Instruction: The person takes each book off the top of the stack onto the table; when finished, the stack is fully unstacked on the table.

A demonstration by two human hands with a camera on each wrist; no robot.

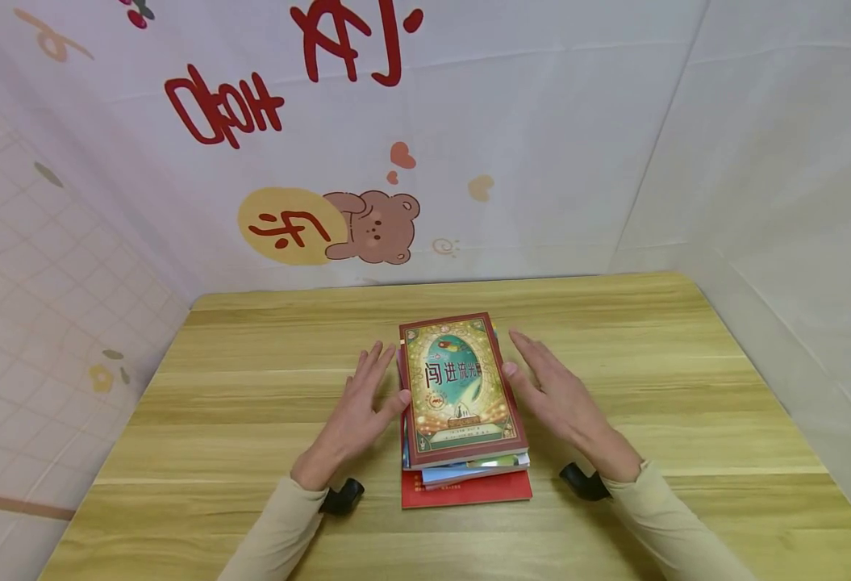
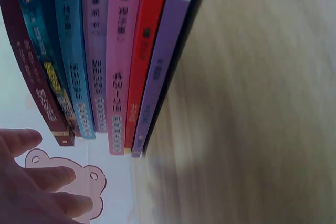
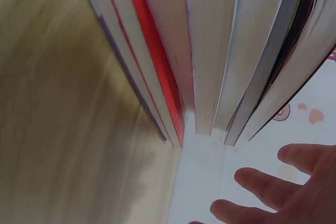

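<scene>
A stack of several books lies on the table, with a dark red and gold book [image 1: 461, 387] on top. Lower in the pile, a red book [image 1: 479, 489] sticks out toward the front. The left wrist view shows the spines, among them a pink spine [image 2: 122, 66] and a purple spine [image 2: 157, 72]. Page edges [image 3: 212, 51] face the right wrist camera. My left hand [image 1: 360, 407] is beside the stack's left side, fingers extended and thumb right at the top book's edge. On the other side my right hand [image 1: 559, 395] has straight fingers, its thumb near the cover's edge.
The wooden table [image 1: 265, 387] extends around the stack on all sides. Behind it hangs a white cloth [image 1: 541, 161] printed with a bear and red characters. Black wrist mounts [image 1: 343, 496] sit under both wrists.
</scene>
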